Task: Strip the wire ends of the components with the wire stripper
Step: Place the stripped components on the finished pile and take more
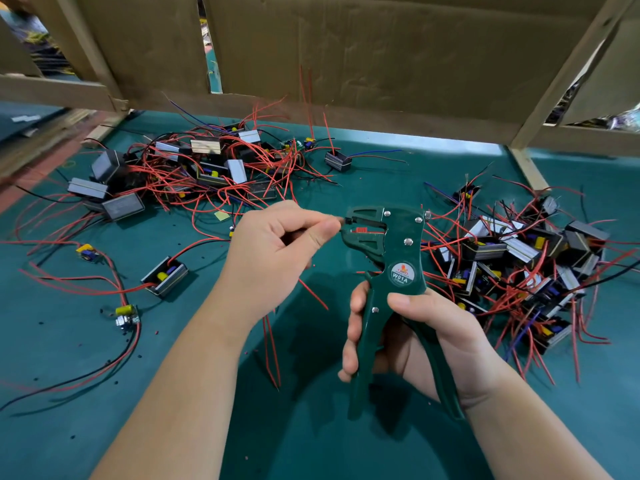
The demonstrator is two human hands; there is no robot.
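The green table (pixel 69 427) carries everything, and the first risk lies in the two heaps on it. The left pile of components (pixel 207 168) and the right pile of components (pixel 512 258) are both knots of red and black leads. Any lead I tug could drag neighbouring pieces along or off the edge, and finished and unfinished pieces could get mixed.

The wire stripper (pixel 398 258) stands upright over the middle of the table, its head pointing left. My right hand (pixel 426 341) is wrapped round both handles. I cannot tell how far the handles are squeezed. Closing them hard before the wire is seated would, I judge, cut the copper strands or nip nothing at all.

My left hand (pixel 273 251) has thumb and forefinger pinched on a wire end (pixel 341 221), with the other fingers curled. It holds the end right at the mouth of the stripper head. The fingertips sit just beside the blades, so a careless squeeze could catch skin.

The dark tip looks barely inside the head. If it goes in too shallow, too little insulation would come off; if too deep, too much.

Red leads (pixel 272 348) dangle below that hand. If they snag, their pull could slide the end out of the pinch.
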